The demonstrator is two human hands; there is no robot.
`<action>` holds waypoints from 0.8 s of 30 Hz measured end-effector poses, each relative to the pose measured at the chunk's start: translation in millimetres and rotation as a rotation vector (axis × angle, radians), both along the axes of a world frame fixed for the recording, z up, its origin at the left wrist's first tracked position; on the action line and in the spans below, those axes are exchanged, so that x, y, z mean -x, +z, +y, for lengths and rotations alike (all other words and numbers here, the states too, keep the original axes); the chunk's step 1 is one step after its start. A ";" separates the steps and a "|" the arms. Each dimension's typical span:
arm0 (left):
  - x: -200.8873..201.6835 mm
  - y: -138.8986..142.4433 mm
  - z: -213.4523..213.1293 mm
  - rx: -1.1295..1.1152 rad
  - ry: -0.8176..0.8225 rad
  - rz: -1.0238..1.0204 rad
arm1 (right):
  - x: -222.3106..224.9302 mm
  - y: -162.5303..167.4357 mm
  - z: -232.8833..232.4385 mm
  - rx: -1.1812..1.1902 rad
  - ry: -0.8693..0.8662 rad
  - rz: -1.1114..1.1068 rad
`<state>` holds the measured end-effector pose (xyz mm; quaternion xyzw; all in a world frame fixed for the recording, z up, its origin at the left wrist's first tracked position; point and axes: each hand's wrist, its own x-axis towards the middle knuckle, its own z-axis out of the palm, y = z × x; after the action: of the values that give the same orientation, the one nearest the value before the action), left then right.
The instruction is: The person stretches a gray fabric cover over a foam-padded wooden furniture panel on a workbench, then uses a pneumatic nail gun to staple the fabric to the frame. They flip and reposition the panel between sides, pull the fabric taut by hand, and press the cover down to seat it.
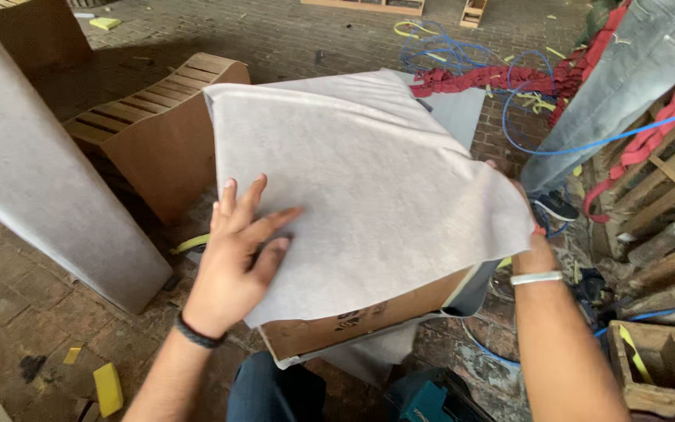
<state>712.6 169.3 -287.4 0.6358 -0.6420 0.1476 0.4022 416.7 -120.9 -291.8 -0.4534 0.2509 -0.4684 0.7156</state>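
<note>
Left hand (pixel 237 258) flat on a big sheet of pale grey cloth (pixel 361 180), fingers spread wide, palm pressing down near the sheet's lower left side. Black band around that wrist. Right hand (pixel 531 234) mostly hidden behind the cloth's right edge — only a bit of thumb and wrist showing, so cannot tell how its fingers are set, though touching the cloth edge there. Silver bangle (pixel 537 277) on that wrist. Cloth spread over a brown cardboard board (pixel 353 324), with the board's lower edge peeking out below the cloth, just above the person's dark blue trousers (pixel 263 391). More grey cloth sticking out behind, at the top right corner. On the left, a long grey-covered slab (pixel 41 180) leaning across the brick floor (pixel 9 312). Behind the cloth, a curved brown piece with ribbed slats (pixel 146 117) on top, standing on the floor. Small yellow foam block (pixel 108 388) lying on the bricks at the bottom left. Up at the top right — a tangle of blue cord (pixel 470 59) and red strap (pixel 478 78) on the floor. Another person's leg in grey jeans (pixel 619 86) at the right, with a dark shoe below. Wooden pallets (pixel 666 195) stacked at the far right, and a small wooden box (pixel 654 363) at the bottom right corner.
</note>
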 end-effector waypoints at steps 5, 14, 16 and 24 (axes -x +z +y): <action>-20.3 -33.1 10.5 0.116 -0.309 0.246 | 24.7 -37.6 33.0 0.281 -0.196 0.038; 71.8 -36.5 -20.8 0.312 -0.156 0.221 | -13.2 -52.1 -89.9 0.573 -0.631 0.232; 86.7 -25.4 -18.2 0.302 -0.120 0.133 | -11.5 -35.9 -92.5 0.482 -0.650 0.357; 63.1 12.4 8.9 0.129 -0.196 -0.346 | 15.7 -24.9 62.4 1.353 -0.171 0.740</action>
<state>649.5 178.2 -275.0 0.5085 -0.7496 0.2553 0.3383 401.0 -58.5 -316.7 -0.8977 0.1670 -0.3914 0.1143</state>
